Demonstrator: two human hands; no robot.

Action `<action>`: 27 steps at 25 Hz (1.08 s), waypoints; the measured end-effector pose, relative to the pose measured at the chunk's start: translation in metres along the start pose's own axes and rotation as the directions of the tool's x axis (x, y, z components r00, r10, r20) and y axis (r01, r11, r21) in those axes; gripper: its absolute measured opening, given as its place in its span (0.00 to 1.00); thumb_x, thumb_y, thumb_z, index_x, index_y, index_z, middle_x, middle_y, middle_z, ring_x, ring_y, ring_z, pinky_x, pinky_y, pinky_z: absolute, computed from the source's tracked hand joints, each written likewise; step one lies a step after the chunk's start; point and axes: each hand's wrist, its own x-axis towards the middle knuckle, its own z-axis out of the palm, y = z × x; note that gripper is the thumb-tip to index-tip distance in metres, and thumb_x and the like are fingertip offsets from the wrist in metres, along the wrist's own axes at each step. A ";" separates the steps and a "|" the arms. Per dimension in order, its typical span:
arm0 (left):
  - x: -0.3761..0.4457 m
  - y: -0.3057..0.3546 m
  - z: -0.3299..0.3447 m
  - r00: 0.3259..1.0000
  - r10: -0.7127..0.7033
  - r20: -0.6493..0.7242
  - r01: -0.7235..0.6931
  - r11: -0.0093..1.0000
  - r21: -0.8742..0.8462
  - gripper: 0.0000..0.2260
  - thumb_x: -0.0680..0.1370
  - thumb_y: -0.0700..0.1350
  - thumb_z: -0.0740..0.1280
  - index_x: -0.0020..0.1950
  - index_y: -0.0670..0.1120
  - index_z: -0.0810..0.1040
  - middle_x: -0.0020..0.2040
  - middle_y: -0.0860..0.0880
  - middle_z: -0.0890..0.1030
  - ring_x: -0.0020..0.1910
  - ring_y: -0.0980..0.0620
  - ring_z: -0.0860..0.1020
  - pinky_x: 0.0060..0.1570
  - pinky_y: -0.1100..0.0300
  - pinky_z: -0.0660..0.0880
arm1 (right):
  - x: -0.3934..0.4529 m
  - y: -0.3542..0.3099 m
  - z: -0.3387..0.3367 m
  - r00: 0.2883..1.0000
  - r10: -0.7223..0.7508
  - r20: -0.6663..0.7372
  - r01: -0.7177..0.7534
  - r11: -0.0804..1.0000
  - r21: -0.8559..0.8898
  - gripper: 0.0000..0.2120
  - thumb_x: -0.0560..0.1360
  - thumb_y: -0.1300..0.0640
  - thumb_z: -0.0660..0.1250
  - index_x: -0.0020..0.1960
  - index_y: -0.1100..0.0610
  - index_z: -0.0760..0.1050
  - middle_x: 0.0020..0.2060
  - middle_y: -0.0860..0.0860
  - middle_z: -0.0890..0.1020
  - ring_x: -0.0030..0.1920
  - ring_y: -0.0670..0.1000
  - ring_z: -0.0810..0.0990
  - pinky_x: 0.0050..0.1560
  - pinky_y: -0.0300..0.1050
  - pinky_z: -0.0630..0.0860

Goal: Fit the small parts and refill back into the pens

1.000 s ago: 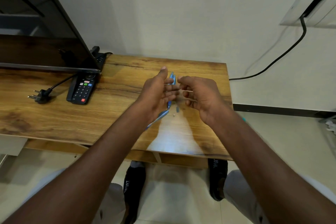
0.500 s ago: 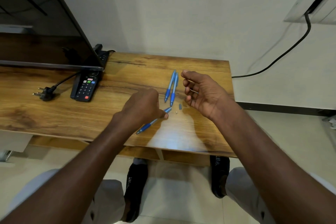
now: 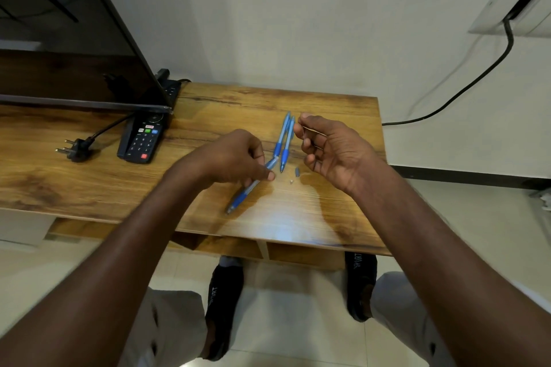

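Observation:
My left hand grips a blue pen barrel that slants down-left over the wooden table. My right hand is raised to the right, its curled fingers pinching a thin pen refill. Two whole blue pens lie side by side between my hands. A small grey pen part and a tiny pale bit lie on the wood just left of my right hand.
A TV screen stands at the back left, with a black remote and a loose black plug in front of it. A black cable runs along the wall to a socket. The table's front edge and my shoes are below.
My hands, together a second ago, have drawn apart. The left hand dropped toward the table with the pen barrel; the right stayed raised with the refill. The two lying pens came into sight.

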 end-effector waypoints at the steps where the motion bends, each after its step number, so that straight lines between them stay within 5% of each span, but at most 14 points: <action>1: 0.000 -0.001 -0.002 1.000 0.024 -0.006 -0.024 0.998 -0.058 0.09 0.75 0.44 0.79 0.48 0.43 0.80 0.38 0.46 0.84 0.38 0.52 0.81 0.37 0.58 0.76 | 0.000 0.000 0.000 1.000 0.000 0.005 0.000 1.000 0.012 0.04 0.77 0.56 0.75 0.52 0.54 0.85 0.45 0.50 0.87 0.36 0.44 0.77 0.35 0.39 0.71; 12: 0.014 0.003 0.005 0.981 0.117 -0.153 -0.167 0.916 -0.366 0.19 0.74 0.46 0.80 0.55 0.35 0.79 0.44 0.39 0.88 0.36 0.54 0.84 0.35 0.61 0.76 | -0.005 -0.010 -0.006 0.994 -0.109 -0.015 0.110 0.993 0.045 0.13 0.77 0.65 0.74 0.60 0.56 0.82 0.50 0.52 0.90 0.43 0.46 0.85 0.41 0.39 0.75; 17: 0.017 0.012 0.013 0.972 0.178 -0.150 -0.225 0.890 -0.397 0.13 0.75 0.41 0.79 0.57 0.40 0.82 0.45 0.38 0.87 0.36 0.53 0.83 0.32 0.64 0.76 | -0.006 -0.017 -0.009 0.976 -0.210 -0.061 0.213 0.977 0.029 0.13 0.75 0.63 0.77 0.59 0.55 0.83 0.51 0.51 0.90 0.46 0.48 0.86 0.42 0.42 0.75; 27: 0.022 0.025 0.020 0.954 0.262 -0.149 -0.301 0.845 -0.443 0.10 0.79 0.40 0.75 0.59 0.49 0.85 0.49 0.35 0.85 0.41 0.51 0.83 0.40 0.54 0.78 | -0.008 -0.021 -0.010 0.962 -0.271 -0.021 0.269 0.938 0.221 0.16 0.77 0.65 0.74 0.63 0.54 0.79 0.51 0.51 0.89 0.52 0.53 0.88 0.42 0.40 0.78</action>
